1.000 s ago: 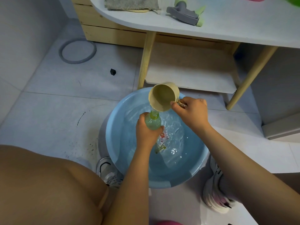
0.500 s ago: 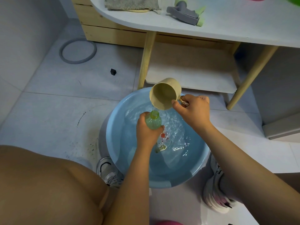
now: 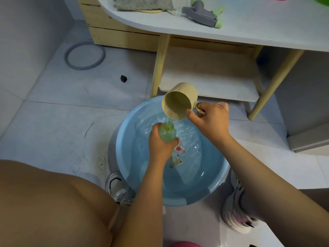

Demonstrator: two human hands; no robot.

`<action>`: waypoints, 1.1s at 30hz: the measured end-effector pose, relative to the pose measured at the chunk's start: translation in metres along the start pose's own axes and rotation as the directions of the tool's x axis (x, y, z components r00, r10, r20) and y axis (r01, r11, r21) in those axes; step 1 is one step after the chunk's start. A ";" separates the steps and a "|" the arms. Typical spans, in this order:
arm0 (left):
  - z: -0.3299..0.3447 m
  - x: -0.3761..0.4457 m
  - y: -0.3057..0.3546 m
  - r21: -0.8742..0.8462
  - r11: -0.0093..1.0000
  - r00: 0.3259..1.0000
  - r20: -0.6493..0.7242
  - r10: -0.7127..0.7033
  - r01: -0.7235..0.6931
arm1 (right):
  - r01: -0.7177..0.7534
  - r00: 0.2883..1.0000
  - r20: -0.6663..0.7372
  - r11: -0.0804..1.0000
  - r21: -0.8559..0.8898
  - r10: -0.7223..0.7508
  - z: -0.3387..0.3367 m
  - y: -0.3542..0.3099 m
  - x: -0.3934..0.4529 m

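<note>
A blue basin (image 3: 124,157) of water stands on the floor between my feet. My left hand (image 3: 160,147) grips a small green plastic bottle (image 3: 167,133) upright over the water, its mouth uncapped. My right hand (image 3: 210,120) holds a beige cup (image 3: 179,102) by its handle, tipped steeply toward me just above the bottle. A thin stream of water runs from the cup's rim into the bottle's mouth. A coloured picture shows on the basin's bottom under the water.
A white table (image 3: 249,31) on wooden legs stands behind the basin, with a grey towel (image 3: 142,3) and a grey-green spray head (image 3: 201,12) on it. A low shelf (image 3: 213,90) sits beneath. A grey ring (image 3: 84,56) and a small black object (image 3: 123,78) lie on the tiled floor.
My right hand has tipped the cup more steeply and raised it a little. My left hand and the bottle have stayed in place over the basin.
</note>
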State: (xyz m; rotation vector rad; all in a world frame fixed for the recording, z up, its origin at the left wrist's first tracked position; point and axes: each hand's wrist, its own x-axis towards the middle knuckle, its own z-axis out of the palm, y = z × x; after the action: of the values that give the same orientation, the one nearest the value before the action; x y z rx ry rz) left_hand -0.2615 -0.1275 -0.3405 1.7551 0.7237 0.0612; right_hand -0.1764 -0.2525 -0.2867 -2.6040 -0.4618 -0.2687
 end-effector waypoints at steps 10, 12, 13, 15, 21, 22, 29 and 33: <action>-0.002 -0.002 0.005 -0.005 1.000 1.000 0.010 -0.002 0.002 | 0.040 0.999 -0.030 0.999 -0.034 -0.041 -0.002 0.000 0.002; -0.003 -0.001 0.005 -0.011 1.000 1.000 0.003 -0.003 0.003 | 0.045 0.998 -0.038 0.998 -0.034 -0.047 -0.002 0.000 0.002; -0.003 -0.001 0.005 -0.014 1.000 1.000 0.001 -0.006 0.006 | 0.050 0.998 -0.046 0.998 -0.033 -0.051 -0.002 0.000 0.002; -0.003 0.000 0.005 -0.012 1.000 1.000 0.001 -0.007 0.007 | 0.059 0.996 -0.063 0.998 -0.031 -0.061 -0.001 0.001 0.002; 0.000 0.001 0.004 0.000 1.000 1.000 0.002 -0.004 0.004 | 0.065 0.995 -0.067 0.997 -0.049 -0.068 -0.002 0.001 0.003; 0.000 0.001 0.004 0.006 1.000 1.000 0.001 -0.005 0.005 | 0.066 0.995 -0.071 0.997 -0.046 -0.069 -0.002 0.001 0.004; 0.000 0.000 0.002 0.020 1.000 1.000 -0.003 0.006 -0.006 | 0.109 0.985 -0.131 0.993 -0.053 -0.115 -0.001 0.000 0.004; 0.001 0.000 0.002 0.013 1.000 1.000 -0.002 0.004 -0.004 | 0.133 0.978 -0.154 0.988 -0.075 -0.143 0.000 0.000 0.003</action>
State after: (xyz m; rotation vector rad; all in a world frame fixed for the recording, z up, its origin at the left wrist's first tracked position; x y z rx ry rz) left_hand -0.2605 -0.1284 -0.3389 1.7690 0.7229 0.0612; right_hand -0.1734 -0.2517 -0.2864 -2.5902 -0.5865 -0.5423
